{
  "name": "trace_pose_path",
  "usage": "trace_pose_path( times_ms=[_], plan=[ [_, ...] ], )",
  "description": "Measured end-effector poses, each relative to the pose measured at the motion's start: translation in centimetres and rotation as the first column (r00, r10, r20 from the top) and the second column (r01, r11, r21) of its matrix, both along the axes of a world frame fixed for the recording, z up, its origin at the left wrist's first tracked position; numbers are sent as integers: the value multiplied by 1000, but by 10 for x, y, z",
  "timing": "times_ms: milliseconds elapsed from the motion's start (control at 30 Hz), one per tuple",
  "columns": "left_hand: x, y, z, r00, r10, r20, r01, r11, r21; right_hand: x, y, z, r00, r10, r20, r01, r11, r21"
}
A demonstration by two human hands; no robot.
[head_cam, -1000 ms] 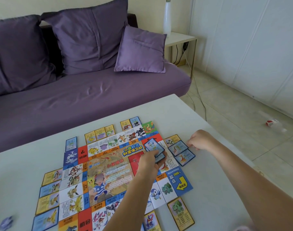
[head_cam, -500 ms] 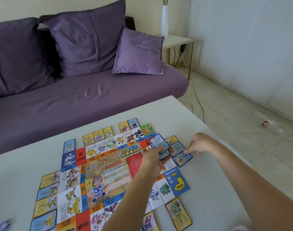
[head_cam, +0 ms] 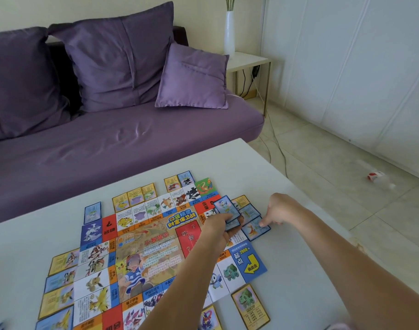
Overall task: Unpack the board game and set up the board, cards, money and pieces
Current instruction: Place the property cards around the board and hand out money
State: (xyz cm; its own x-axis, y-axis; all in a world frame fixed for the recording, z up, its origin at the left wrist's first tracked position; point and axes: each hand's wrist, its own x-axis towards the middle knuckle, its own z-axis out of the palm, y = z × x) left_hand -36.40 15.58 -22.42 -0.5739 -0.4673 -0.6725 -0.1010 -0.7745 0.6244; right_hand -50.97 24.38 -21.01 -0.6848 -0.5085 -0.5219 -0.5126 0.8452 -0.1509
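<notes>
The colourful game board (head_cam: 153,244) lies flat on the white table (head_cam: 299,270), ringed by several property cards. My left hand (head_cam: 218,228) holds a small stack of blue-framed cards (head_cam: 227,209) above the board's right edge, the top card showing a blue creature. My right hand (head_cam: 278,210) presses its index fingertip on a blue card (head_cam: 252,231) lying just off the board's right side, the other fingers curled in. Two more cards (head_cam: 250,211) lie beside it. A yellow-framed card with a green creature (head_cam: 250,306) sits at the board's near right.
A purple sofa (head_cam: 108,151) with cushions stands behind the table. A white side table (head_cam: 246,59) with a tall vase is at the back right, cables trailing down to the tiled floor. A small bottle (head_cam: 377,177) lies on the floor.
My right hand slid left and down along the card row, its fingertip now on the nearest blue card. My left hand with the stack stayed nearly in place. The view shifted slightly.
</notes>
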Motion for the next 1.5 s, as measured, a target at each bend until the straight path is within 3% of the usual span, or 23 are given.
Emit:
trace_pose_path(
  times_ms=[800,900,967,1033,1167,1500],
  plan=[
    [4,4,11,1000,18,-20,-17,999,40,0,11,6,994,-23,111,33,995,-92],
    [10,0,19,993,39,-107,-33,998,61,5,12,15,995,81,64,-61,960,-273],
    [15,-5,24,984,59,-166,-48,996,74,11,11,21,986,166,8,-143,868,-475],
    [21,-9,29,977,78,-201,-64,995,72,17,8,21,965,251,-74,-248,786,-567],
    [31,-13,36,979,74,-191,-73,997,14,20,3,5,932,326,-157,-357,759,-544],
    [51,-23,31,983,124,-137,-128,992,-19,17,4,-9,942,328,-72,-321,816,-481]
  ],
)
